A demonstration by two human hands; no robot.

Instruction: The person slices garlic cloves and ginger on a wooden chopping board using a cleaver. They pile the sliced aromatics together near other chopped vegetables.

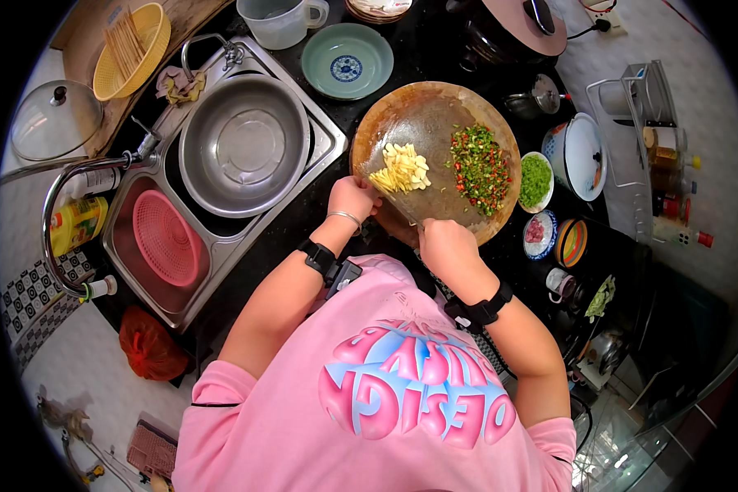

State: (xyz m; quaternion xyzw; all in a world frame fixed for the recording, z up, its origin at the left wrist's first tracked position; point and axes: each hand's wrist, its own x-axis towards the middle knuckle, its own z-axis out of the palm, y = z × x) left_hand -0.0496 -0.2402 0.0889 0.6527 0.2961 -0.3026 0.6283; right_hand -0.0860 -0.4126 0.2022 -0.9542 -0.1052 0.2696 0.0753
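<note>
On a round wooden chopping board (430, 111) lie a pile of pale yellow sliced pieces, likely garlic or ginger (406, 167), and a larger heap of chopped red and green chillies (481, 169) to its right. My right hand (452, 249) grips the handle end of a knife (400, 206) at the board's near edge. The blade runs up and left beside the pale slices. Curled at the board's left near edge, my left hand (353, 200) is at the far end of the blade; whether its fingers pinch the blade or a slice cannot be told.
Left of the board is a steel sink (329, 141) with a metal basin (246, 203) and a pink colander (166, 237). A green plate (347, 61) stands behind. To the right are a bowl of chopped greens (535, 180), a small bowl of minced meat (540, 235) and an enamel pot (584, 157).
</note>
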